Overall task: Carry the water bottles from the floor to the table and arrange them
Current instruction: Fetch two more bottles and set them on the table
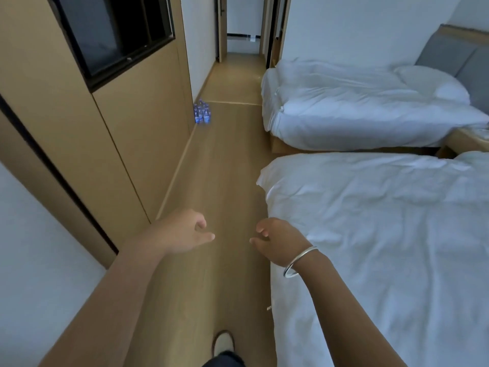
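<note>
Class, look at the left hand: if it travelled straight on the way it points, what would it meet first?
Probably nothing soon: the left hand points along bare floor. The water bottles stand far ahead, slightly left; depth unclear.

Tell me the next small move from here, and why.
Probably keep walking forward along the floor toward the water bottles. They stand clustered by the wooden wall panel, well ahead of both hands. The left hand and right hand hang loosely curled and hold nothing, so no grip is possible yet.

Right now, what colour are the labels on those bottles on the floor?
Blue, on the water bottles by the wall; the head view shows them.
</note>
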Motion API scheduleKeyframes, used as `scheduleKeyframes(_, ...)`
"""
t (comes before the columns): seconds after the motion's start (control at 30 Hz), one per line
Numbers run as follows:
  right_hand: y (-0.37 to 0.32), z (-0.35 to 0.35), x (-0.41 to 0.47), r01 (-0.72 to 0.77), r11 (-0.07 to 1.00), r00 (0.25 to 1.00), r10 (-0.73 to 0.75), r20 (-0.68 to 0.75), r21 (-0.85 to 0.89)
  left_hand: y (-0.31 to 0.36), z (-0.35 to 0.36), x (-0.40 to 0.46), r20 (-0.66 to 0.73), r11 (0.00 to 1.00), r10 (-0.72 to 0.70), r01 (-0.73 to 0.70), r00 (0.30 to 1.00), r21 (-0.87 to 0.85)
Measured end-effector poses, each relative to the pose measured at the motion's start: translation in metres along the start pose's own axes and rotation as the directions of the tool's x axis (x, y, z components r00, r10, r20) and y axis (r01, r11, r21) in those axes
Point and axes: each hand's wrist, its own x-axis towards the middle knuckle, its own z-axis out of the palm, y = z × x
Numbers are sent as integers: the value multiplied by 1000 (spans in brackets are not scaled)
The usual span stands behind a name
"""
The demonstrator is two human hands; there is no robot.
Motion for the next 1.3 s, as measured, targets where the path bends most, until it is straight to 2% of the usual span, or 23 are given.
scheduleKeyframes(0.2,-4,-49,111,-9,1000,999,8,-47,-23,-8,-66,105,-56,999,28,-29,998,-19)
scheduleKeyframes(0.47,10,-44,216,-43,999,998,43,42,-13,-19,-86,206,71,999,16,-13,997,-37)
scheduleKeyframes(0.67,28,-62,313,24,1000,999,-23,34,-20,-23,-112,292,68,999,-30,32,997,-23)
scheduleKeyframes(0.97,71,-139,488,82,994,997,-82,5,-78,12,-185,470,17,998,-48,49,999,-32)
scheduleKeyframes(1.07,84,-169,544,96,990,995,-96,4,-107,22,-208,529,-52,998,-48,46,997,-49)
scheduleKeyframes(1.17,94,-187,594,102,986,995,-100,22,-135,25,-222,577,-122,998,-38,43,992,36)
scheduleKeyframes(1.3,100,-194,652,112,983,993,-106,48,-146,18,-237,629,-141,990,-64,80,988,114)
